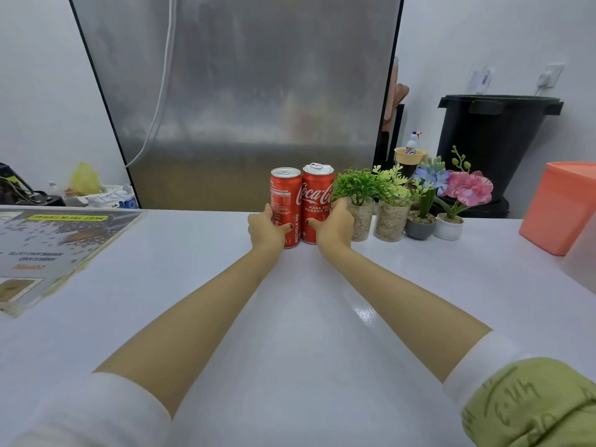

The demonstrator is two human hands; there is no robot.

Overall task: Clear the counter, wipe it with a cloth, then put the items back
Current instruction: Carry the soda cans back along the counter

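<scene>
Two red cola cans stand upright and touching near the far edge of the white counter (pixel 290 317). My left hand (pixel 266 229) grips the left can (pixel 285 195) low on its side, thumb across the front. My right hand (pixel 333 227) grips the right can (pixel 317 196) the same way. Both cans rest on the counter. Both arms stretch straight ahead. No cloth is in view.
Right of the cans stand two clear cups of green plants (pixel 358 191) (pixel 392 217), then two small flower pots (pixel 421 225) (pixel 450 225). An orange plastic box (pixel 558 208) sits far right. A laminated menu stand (pixel 48 250) lies at left. A steel panel (pixel 238 108) rises behind.
</scene>
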